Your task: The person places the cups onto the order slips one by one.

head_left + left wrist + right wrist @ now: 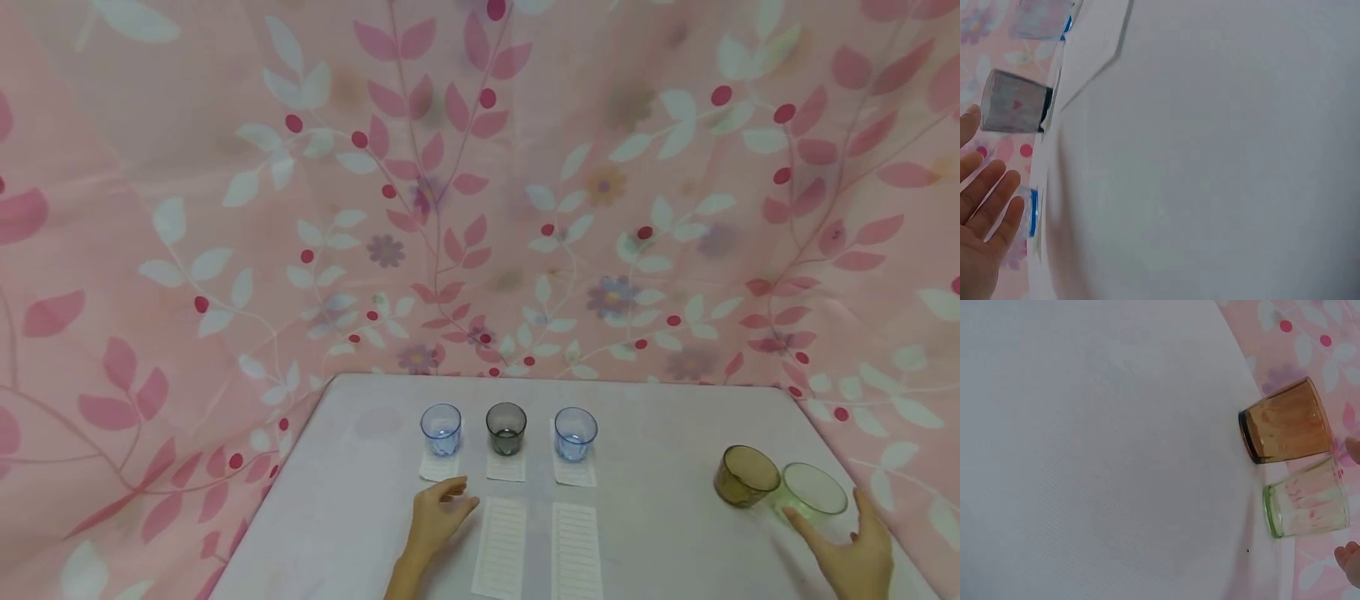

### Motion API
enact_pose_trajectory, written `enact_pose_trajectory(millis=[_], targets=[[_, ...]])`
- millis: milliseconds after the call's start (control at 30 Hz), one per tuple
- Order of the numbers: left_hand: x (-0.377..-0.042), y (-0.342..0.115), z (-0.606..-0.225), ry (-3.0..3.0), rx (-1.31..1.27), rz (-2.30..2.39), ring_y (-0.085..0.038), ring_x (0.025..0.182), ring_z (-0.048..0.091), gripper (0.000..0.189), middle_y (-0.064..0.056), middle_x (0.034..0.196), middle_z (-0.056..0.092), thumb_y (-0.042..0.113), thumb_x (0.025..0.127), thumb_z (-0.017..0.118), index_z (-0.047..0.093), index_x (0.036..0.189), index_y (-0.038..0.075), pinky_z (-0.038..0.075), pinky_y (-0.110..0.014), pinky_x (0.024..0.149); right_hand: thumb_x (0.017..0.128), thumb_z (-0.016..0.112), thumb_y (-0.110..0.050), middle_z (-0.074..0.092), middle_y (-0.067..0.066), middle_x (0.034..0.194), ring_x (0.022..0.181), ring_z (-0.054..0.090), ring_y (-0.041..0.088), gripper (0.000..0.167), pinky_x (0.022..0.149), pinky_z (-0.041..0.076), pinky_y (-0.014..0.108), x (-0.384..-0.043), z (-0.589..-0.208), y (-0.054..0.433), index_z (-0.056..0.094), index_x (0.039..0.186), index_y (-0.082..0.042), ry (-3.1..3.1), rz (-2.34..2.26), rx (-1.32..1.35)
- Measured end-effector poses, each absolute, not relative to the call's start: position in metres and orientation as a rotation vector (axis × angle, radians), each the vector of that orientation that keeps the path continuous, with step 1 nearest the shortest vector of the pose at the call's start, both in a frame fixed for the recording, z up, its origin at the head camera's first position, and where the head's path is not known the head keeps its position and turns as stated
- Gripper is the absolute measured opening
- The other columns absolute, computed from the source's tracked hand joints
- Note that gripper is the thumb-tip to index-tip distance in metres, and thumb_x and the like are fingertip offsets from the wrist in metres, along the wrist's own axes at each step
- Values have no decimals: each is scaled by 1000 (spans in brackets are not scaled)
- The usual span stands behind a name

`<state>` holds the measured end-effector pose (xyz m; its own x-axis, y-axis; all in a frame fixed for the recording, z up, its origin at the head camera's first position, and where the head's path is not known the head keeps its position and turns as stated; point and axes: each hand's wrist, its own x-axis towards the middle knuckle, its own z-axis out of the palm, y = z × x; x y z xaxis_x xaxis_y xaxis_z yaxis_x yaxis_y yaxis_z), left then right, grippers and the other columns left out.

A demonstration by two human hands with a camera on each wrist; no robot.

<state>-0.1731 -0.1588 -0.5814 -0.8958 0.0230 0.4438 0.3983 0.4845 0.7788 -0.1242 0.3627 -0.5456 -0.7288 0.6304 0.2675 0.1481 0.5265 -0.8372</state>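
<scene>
At the table's right side, my right hand (855,554) spreads thumb and fingers around the near side of a pale green glass (813,490). In the right wrist view the fingertips (1349,555) stand a little off that glass. An amber glass (747,477) stands right beside it, to its left. My left hand (438,518) is held over the table with fingers loosely bent and nothing in them. It is nearest to a blue glass (441,431) and a grey glass (506,429); a second blue glass (575,435) stands to their right.
The three glasses in the row stand on small printed paper slips. Two longer printed strips, a left one (500,547) and a right one (577,550), lie nearer on the white table (667,533). A pink floral cloth (480,192) hangs behind and beside the table.
</scene>
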Motion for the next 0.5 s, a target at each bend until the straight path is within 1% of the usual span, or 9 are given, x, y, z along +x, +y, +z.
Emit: enact_pose_trajectory(millis=[100,167,267,300,333,400,433,467,500], targets=[[-166,-180,-582,-2387,-309,-1270,-30,83,68,39,-15,95,71,12,69,83,68,100,-5,57,-39,70,71,78,-16,29,21,150,139,25,33,94,109,18,17,-127,-547,371,25,148,-4,-2258,1144,-622],[-161,-192,-582,-2414,-293,-1196,-31,87,68,43,-15,98,71,15,67,84,68,101,-4,56,-42,73,73,78,-18,24,24,151,138,23,38,97,114,20,32,-128,-547,376,19,149,-3,-2312,1151,-609],[-155,-208,-585,-2459,-287,-1102,-33,93,66,50,-16,101,70,21,64,86,67,103,-4,54,-45,79,77,75,-22,16,28,152,133,25,49,100,111,22,51,-131,-547,381,11,150,0,-2395,1164,-573],[-153,-213,-586,-2472,-288,-1085,-35,94,66,52,-17,103,69,23,64,86,67,104,-4,53,-47,81,79,74,-24,14,29,152,131,25,52,100,111,23,49,-132,-547,382,8,149,1,-2429,1165,-558],[-151,-217,-587,-2483,-295,-1073,-36,96,65,55,-19,104,68,24,63,86,66,105,-5,52,-48,82,80,73,-26,10,30,152,129,25,55,101,109,24,53,-132,-548,384,5,149,2,-2453,1173,-537],[-149,-224,-589,-2502,-318,-1041,-39,99,63,59,-23,107,67,25,62,86,65,106,-7,49,-52,85,82,72,-27,6,30,152,128,24,57,101,107,25,55,-134,-549,386,2,149,3,-2474,1197,-508],[-147,-227,-590,-2507,-330,-1029,-41,99,63,61,-24,107,66,25,60,87,64,106,-8,48,-54,86,82,71,-27,5,30,152,129,23,56,101,110,24,48,-135,-550,386,1,149,2,-2486,1199,-505],[-146,-230,-591,-2513,-343,-1018,-42,99,62,63,-25,107,65,26,59,87,64,106,-10,47,-55,86,83,71,-28,4,30,152,130,22,56,101,111,24,44,-135,-550,387,1,149,3,-2492,1205,-498],[-145,-232,-592,-2517,-358,-1006,-43,100,61,66,-27,108,65,26,58,88,63,106,-11,45,-57,87,83,71,-27,3,30,152,130,21,55,101,110,24,44,-136,-550,387,0,149,3,-2492,1212,-493]])
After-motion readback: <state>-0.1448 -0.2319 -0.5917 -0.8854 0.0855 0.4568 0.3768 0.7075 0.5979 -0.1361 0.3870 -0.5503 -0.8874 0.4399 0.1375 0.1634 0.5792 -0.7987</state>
